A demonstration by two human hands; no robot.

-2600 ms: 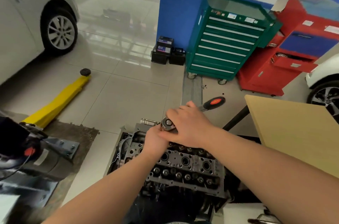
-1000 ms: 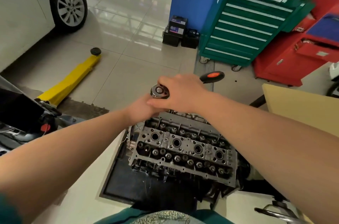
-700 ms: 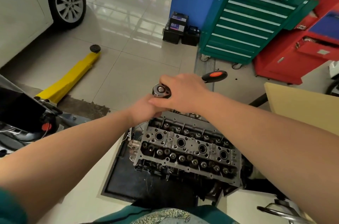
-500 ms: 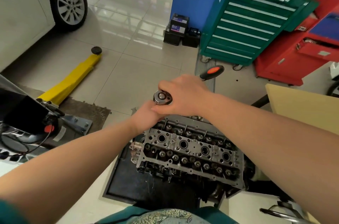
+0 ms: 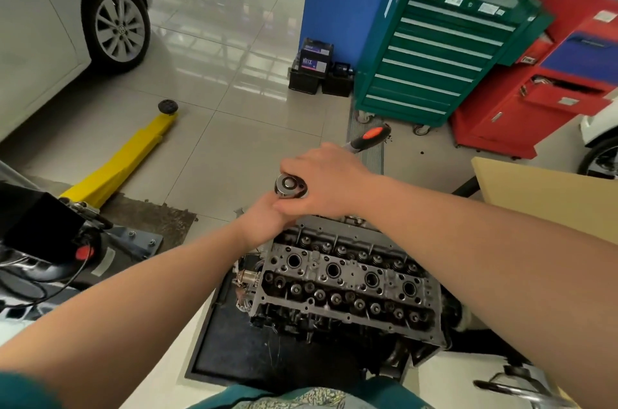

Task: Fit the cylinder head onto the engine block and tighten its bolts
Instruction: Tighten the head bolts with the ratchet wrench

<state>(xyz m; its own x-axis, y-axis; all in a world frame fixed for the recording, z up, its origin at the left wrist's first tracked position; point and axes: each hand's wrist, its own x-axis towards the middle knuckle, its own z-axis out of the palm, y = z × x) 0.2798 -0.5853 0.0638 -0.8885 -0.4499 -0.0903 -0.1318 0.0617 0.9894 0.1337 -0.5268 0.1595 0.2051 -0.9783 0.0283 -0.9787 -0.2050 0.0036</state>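
Steel ratchet [image 5: 290, 186] gripped by both hands [image 5: 326, 179] over the cylinder head's [image 5: 347, 278] far edge.

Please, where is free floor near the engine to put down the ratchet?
Bare tiles lie between the yellow jack and the floor grate, beyond the cylinder head. The black mat also has bare room on its left. It is crowded by the green tool cabinet and batteries.

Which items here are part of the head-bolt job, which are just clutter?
In use:
cylinder head
ratchet wrench, gripped by right hand
left hand, beneath the ratchet head

Lying about:
yellow jack
green tool cabinet
red cabinet
batteries
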